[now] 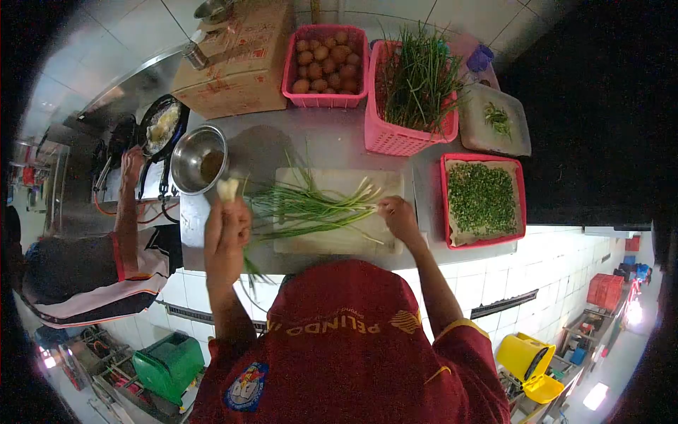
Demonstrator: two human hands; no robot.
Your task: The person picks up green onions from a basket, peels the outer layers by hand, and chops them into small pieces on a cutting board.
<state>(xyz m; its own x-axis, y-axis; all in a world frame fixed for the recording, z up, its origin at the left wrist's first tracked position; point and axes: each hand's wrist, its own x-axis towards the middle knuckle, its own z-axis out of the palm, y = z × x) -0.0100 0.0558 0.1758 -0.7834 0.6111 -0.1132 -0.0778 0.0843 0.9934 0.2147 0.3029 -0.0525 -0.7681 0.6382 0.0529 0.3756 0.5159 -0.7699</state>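
Green onions (311,212) lie across the pale board (339,244) on the steel worktop (261,145). The left hand (227,230) is closed around a separate bunch (227,189); the right hand (400,214), fingers curled, meets the onions' pale ends, its grip unclear. Left of the board sits a bowl (185,159); right, chopped greens (482,199).

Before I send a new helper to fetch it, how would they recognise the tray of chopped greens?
On the metal counter, look right of the pale cutting board. Near the counter's right end sits a shallow pinkish-red tray lined with brown paper. The taller pink basket beside it holds long, uncut stalks; this one holds finely chopped greens.
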